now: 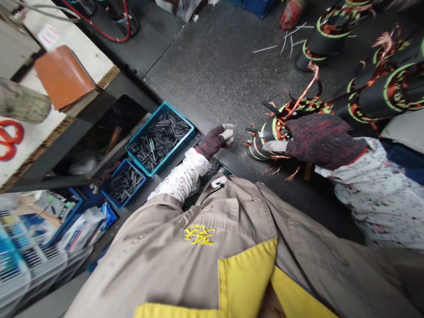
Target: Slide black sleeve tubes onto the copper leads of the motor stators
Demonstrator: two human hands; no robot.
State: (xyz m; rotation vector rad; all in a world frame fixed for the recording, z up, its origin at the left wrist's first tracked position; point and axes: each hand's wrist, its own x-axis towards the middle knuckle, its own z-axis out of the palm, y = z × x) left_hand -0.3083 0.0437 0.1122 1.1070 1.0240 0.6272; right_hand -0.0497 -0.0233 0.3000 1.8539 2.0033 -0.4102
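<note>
- Dark speckled counter (pixel 215 61) spreads far and right, with wound stators (pixel 388 93) lying on it.
- Nearest stator (pixel 258 149): black core, green rim, splayed copper leads, lying near centre-right.
- Right hand (pixel 320 139), knit-gloved: grip closed over that stator.
- Left hand (pixel 216 140): grip narrow, nothing visible in it, just left of the stator.
- Blue crate (pixel 145 124), further left, holds black pins (pixel 160 138).

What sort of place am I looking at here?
Probably an electric motor workshop: there are copper-wired stators, a blue crate of small black tubes, and knit work gloves.
</note>
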